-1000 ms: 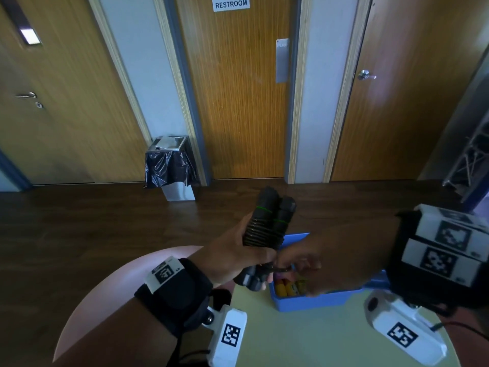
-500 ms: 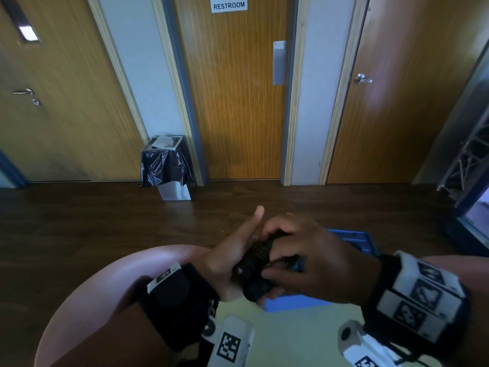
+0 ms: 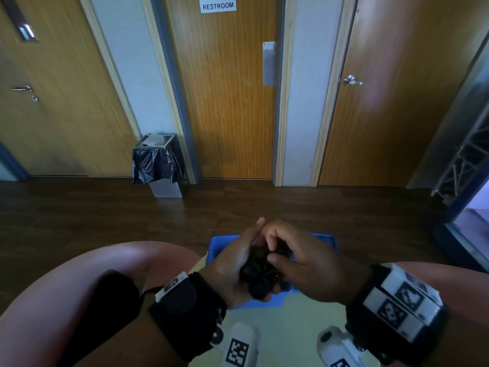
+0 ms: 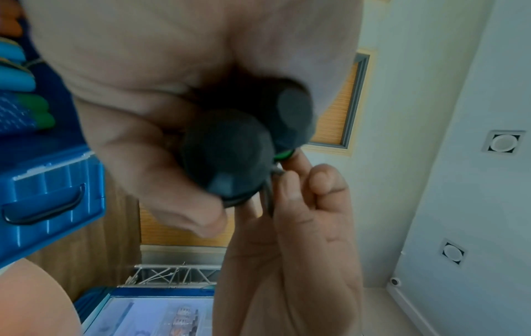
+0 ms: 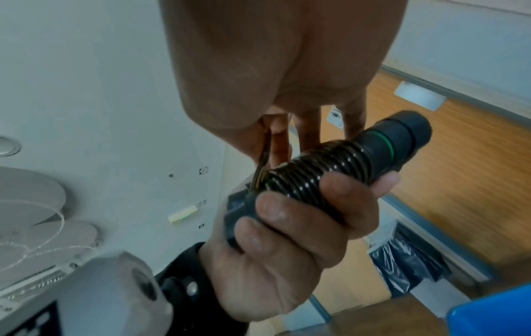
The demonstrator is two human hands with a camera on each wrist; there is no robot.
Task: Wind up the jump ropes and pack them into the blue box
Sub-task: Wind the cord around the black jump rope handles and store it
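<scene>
A black jump rope [image 3: 260,268], its cord wound round the two paired handles, is gripped by my left hand [image 3: 238,263] just above the blue box [image 3: 328,239]. In the right wrist view the coils [image 5: 316,172] and a green ring on one handle show between the left hand's fingers [image 5: 276,211]. My right hand [image 3: 299,263] lies over the bundle and pinches the loose end of the cord [image 5: 265,150] against it. The left wrist view shows both handle butts [image 4: 229,154] and the right hand's fingers [image 4: 301,200] at the cord. Other coloured ropes [image 4: 26,79] lie in the box [image 4: 51,186].
The box stands on a pale green table [image 3: 291,327] with pink rounded parts [image 3: 105,274] on both sides. Beyond are dark wooden floor, a bin with a black bag [image 3: 158,165], a restroom door [image 3: 227,102] and a metal truss [image 3: 460,165] at the right.
The wound bundle came down from upright at chest height to low over the box. My right hand moved from its lower end onto its top.
</scene>
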